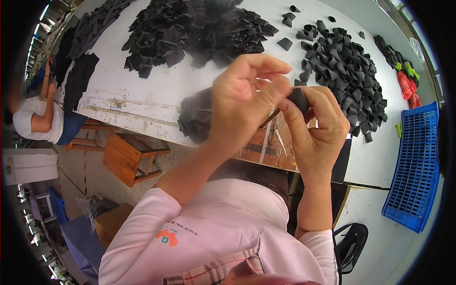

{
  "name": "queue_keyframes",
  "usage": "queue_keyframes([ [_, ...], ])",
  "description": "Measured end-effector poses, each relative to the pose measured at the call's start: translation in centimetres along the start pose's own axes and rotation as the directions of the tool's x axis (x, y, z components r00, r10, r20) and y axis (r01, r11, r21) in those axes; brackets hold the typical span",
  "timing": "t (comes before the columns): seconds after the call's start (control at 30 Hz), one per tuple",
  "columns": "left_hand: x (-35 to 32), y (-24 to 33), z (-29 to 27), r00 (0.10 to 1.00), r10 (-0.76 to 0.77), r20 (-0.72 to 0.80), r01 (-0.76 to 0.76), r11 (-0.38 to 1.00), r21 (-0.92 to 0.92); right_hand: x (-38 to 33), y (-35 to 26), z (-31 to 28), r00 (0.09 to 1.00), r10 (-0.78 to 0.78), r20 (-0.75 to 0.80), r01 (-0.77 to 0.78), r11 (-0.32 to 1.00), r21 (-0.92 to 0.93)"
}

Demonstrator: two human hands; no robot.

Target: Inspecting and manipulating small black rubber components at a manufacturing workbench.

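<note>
In front of my body, my right hand (320, 118) pinches a small black curved piece (298, 99) between thumb and fingers. The piece looks like bent fabric or foam sheet. Close beside it on the left is my left hand (244, 97), its fingers curled and blurred by motion, so whether it holds anything is unclear. A thin brown strip (270, 118) slants down below the two hands; what it belongs to is hidden. Partly behind my left wrist lies a stack of black flat pieces (194, 116) at the table edge.
On the white table (111, 80) lie a large heap of flat black pieces (161, 33) and a pile of curled black pieces (344, 71). A blue plastic crate (413, 166) stands at the right. At left are a wooden stool (126, 159) and another person (40, 116).
</note>
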State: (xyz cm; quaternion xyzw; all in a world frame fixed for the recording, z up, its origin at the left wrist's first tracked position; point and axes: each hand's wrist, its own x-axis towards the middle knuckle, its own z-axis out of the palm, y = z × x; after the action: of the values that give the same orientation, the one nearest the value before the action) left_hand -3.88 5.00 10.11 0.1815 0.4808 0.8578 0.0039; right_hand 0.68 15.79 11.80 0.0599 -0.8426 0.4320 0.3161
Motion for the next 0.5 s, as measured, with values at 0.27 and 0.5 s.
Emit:
queue_keyframes([
  [0.27,-0.4,-0.4,-0.1,0.991,0.011,0.134,-0.011,1.000,-0.001,-0.2,-0.1,0.0,1.000,0.005,0.006,-0.005,1.000,-0.025],
  [0.5,-0.3,-0.1,-0.2,0.991,-0.044,0.128,0.051,0.997,-0.052,-0.1,0.2,0.0,1.000,-0.016,0.012,0.017,0.998,-0.057],
])
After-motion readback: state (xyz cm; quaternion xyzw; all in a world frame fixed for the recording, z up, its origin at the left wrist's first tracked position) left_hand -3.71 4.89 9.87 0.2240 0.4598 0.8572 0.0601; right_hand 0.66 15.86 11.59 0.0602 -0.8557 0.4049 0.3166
